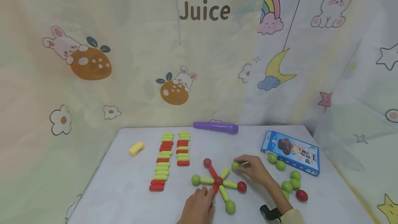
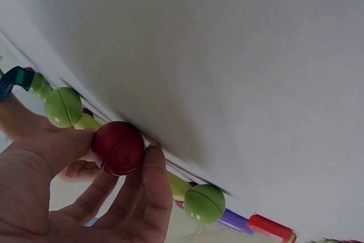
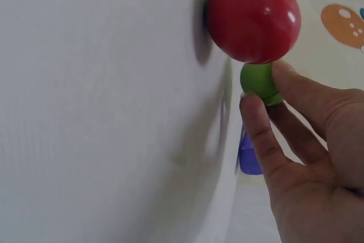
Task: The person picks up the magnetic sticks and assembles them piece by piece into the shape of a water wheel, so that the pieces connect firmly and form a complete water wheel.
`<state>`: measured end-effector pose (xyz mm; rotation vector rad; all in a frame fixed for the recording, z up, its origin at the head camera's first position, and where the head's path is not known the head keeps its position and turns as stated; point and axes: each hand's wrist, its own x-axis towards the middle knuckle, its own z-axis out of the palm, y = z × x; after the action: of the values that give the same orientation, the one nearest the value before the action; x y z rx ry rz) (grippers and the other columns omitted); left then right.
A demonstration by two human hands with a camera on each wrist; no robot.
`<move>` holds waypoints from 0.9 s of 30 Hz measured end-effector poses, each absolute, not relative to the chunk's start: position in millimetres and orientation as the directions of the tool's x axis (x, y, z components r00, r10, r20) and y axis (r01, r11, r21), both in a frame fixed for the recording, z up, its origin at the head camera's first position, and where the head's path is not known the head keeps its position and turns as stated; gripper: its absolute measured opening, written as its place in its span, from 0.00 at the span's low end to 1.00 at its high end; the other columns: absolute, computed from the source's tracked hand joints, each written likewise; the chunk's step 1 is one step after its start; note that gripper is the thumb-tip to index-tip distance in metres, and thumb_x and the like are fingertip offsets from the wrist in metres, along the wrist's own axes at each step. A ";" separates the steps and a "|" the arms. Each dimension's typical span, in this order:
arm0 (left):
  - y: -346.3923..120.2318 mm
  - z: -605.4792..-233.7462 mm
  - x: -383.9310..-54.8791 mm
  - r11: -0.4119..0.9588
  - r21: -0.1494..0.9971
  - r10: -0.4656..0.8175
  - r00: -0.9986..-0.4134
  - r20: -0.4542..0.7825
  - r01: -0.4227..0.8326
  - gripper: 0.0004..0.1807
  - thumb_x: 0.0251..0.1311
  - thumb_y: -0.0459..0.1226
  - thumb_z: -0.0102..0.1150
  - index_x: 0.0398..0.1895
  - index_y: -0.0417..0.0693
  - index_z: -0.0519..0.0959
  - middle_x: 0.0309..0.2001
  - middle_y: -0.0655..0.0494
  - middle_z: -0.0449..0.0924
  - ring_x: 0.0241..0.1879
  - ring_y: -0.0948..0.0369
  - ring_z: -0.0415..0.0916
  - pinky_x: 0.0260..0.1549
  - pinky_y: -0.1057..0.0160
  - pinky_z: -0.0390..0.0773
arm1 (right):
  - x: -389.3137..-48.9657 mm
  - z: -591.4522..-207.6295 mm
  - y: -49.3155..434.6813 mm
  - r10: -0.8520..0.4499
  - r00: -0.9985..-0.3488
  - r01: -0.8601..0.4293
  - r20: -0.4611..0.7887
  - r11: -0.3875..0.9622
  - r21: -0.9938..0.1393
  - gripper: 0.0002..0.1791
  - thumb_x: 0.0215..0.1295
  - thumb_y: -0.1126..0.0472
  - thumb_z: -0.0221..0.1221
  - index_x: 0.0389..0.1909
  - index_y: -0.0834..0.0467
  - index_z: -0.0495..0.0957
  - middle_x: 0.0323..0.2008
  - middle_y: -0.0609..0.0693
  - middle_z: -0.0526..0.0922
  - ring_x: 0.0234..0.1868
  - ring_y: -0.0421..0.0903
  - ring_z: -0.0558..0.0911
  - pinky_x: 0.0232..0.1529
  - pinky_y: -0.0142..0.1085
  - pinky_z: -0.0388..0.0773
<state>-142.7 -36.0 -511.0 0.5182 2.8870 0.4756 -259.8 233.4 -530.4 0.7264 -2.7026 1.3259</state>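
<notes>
A star-shaped model of short red and yellow-green rods around a red centre ball [image 1: 218, 181] lies on the white table. Most rods end in a ball, such as the green ball on the left [image 1: 196, 180]; the upper-right rod [image 1: 225, 173] has a bare end. My left hand [image 1: 199, 205] pinches a red ball [image 2: 118, 148] at the near end of a red rod; in the head view that ball is hidden by the fingers. My right hand [image 1: 255, 171] pinches a loose green ball [image 3: 259, 81] between thumb and fingertips, just right of the bare rod.
Two columns of red and yellow-green rods [image 1: 163, 160] lie left of the model, beside a yellow arched block [image 1: 136, 148]. A purple tapered stick [image 1: 216, 127] lies at the back edge. Right are a blue box [image 1: 293, 152], several green balls [image 1: 286, 186] and a red ball [image 1: 302, 195].
</notes>
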 end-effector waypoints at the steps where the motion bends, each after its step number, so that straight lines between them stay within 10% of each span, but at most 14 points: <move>1: -36.3 -510.5 -142.9 0.890 0.335 0.365 -0.924 -0.112 0.310 0.14 0.65 0.43 0.77 0.47 0.53 0.81 0.32 0.62 0.69 0.30 0.64 0.65 0.30 0.66 0.73 | -259.5 -531.0 232.5 -0.389 -0.889 -0.427 0.241 0.517 -0.741 0.17 0.63 0.70 0.73 0.53 0.65 0.87 0.49 0.57 0.91 0.48 0.51 0.90 0.48 0.34 0.88; 19: -55.7 -509.8 -155.0 0.862 0.428 0.353 -0.927 -0.123 0.272 0.19 0.65 0.42 0.77 0.56 0.52 0.83 0.36 0.64 0.73 0.37 0.66 0.67 0.39 0.67 0.80 | -250.8 -531.2 235.8 -0.370 -0.913 -0.377 0.170 0.608 -0.699 0.18 0.64 0.62 0.76 0.54 0.59 0.88 0.50 0.50 0.92 0.49 0.49 0.89 0.46 0.34 0.86; 27: -105.7 -494.2 -188.5 0.805 0.548 0.219 -0.972 0.081 0.227 0.20 0.67 0.39 0.75 0.59 0.46 0.84 0.57 0.52 0.85 0.57 0.53 0.80 0.57 0.46 0.85 | -239.2 -508.1 213.6 -0.301 -0.906 -0.422 0.297 0.595 -0.684 0.15 0.65 0.64 0.75 0.51 0.57 0.88 0.46 0.51 0.92 0.44 0.49 0.88 0.44 0.39 0.88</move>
<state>-188.5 -105.7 -494.2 0.3699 2.9983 0.9124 -239.2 213.6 -508.1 0.6095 -2.6698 1.2040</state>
